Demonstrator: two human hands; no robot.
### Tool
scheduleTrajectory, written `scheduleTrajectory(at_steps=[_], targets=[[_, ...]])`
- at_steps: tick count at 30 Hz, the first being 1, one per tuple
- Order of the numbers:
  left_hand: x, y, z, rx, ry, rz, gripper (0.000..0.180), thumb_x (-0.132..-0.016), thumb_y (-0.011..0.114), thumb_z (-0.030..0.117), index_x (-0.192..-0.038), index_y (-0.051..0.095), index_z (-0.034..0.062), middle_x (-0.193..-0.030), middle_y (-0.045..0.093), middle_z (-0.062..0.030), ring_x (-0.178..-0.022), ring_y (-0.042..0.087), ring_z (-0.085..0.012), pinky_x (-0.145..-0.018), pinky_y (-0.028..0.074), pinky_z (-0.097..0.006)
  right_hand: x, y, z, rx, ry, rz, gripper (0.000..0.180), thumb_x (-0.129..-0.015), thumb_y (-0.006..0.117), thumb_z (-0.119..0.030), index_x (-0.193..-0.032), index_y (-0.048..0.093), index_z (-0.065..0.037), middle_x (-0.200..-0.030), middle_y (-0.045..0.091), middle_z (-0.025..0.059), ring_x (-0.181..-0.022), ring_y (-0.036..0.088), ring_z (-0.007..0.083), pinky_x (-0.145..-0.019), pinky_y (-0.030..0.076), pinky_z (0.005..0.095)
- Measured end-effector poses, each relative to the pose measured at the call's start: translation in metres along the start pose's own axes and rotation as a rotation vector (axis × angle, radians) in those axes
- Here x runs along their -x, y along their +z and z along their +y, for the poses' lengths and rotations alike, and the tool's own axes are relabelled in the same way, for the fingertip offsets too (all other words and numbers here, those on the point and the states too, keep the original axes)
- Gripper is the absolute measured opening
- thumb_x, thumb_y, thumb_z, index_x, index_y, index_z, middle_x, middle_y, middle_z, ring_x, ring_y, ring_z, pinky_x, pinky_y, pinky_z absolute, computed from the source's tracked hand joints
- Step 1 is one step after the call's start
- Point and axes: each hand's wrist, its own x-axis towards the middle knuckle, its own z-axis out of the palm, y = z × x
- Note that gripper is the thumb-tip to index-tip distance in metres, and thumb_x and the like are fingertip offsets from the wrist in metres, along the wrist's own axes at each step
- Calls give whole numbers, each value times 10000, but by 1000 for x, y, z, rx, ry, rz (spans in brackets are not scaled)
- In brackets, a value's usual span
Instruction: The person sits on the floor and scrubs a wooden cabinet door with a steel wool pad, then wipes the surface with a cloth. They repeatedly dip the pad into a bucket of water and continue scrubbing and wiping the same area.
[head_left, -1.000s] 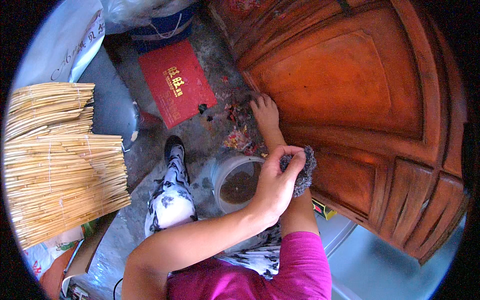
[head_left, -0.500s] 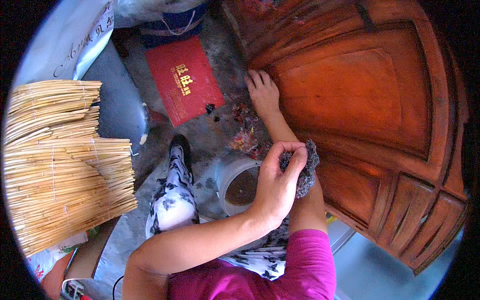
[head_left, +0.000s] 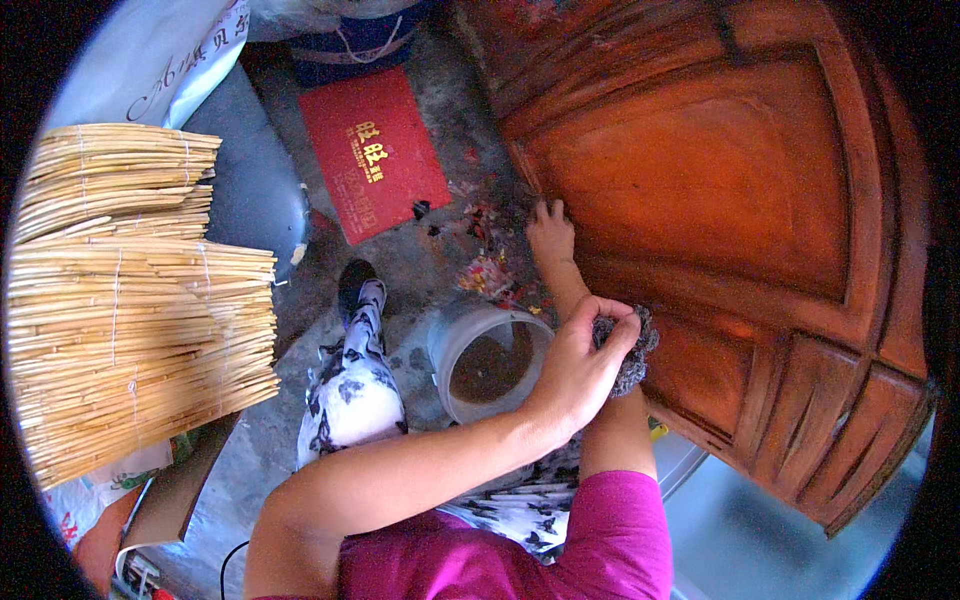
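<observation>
My left hand (head_left: 590,365) is closed round a grey steel-wool scourer (head_left: 632,350), which juts out past the thumb and fingers. That forearm crosses in front of my right arm. Farther away, my right hand (head_left: 551,238) is at the left edge of a large reddish-brown wooden panel (head_left: 700,190) with framed, moulded sections; its fingers look curled at that edge. Below the left wrist stands a pale bucket (head_left: 447,345) of murky brown water (head_left: 490,368).
A red printed sheet of card (head_left: 375,150) lies on the grey floor, near scattered coloured scraps (head_left: 490,275). Tied bundles of thin reeds (head_left: 150,330) are stacked at left. A blue bag (head_left: 355,50) stands at the back. My leg (head_left: 355,390) is left of the bucket.
My right hand has slid nearer along the panel's edge, its fingers more curled. My left hand with the scourer has shifted right and slightly nearer. The view has also moved a little.
</observation>
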Motion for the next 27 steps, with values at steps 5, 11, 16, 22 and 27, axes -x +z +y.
scheduleTrajectory(at_steps=[5, 11, 16, 22, 27], targets=[[-8, -7, -34, -345, 183, 28, 388, -851, 707, 125, -1192, 542, 40, -1019, 623, -70, -938, 589, -152, -849, 482, -289, 84, -67, 14, -308, 156, -57, 445, -742, 671, -112, -1178, 681, -200, -1165, 578, 104, -1158, 491, 338, -889, 529, 438], [-17, -1, -36, -679, 376, -22, 253, -888, 715, 224, -1051, 662, 38, -1005, 699, -99, -972, 626, -172, -908, 473, -320, 212, -134, 73, -1003, 465, 311, 342, -824, 619, -84, -1157, 698, -96, -1129, 672, 132, -1093, 600, 294, -1010, 427, 393], [-71, -27, -79, -1080, 541, 208, 289, -893, 705, 250, -1088, 605, 62, -1042, 652, -170, -994, 616, -264, -892, 471, -369, 248, -154, 77, -1669, 809, 554, 317, -893, 621, -49, -1208, 661, -38, -1187, 653, 98, -1089, 597, 190, -971, 451, 315], [-175, -110, -121, -756, 323, 471, 373, -788, 774, 163, -1097, 620, 20, -1044, 678, -198, -936, 654, -357, -862, 508, -436, 252, -160, 76, -2033, 877, 763, 404, -881, 604, -61, -1276, 593, 22, -1198, 647, 141, -1104, 624, 243, -979, 484, 366], [-257, -184, -146, -1043, 677, 640, 368, -765, 776, 103, -1102, 639, 54, -1043, 665, -177, -933, 628, -351, -856, 499, -415, 274, -173, 79, -2230, 887, 756, 498, -849, 622, -134, -1320, 554, 13, -1242, 619, 155, -1119, 611, 276, -1006, 472, 394]])
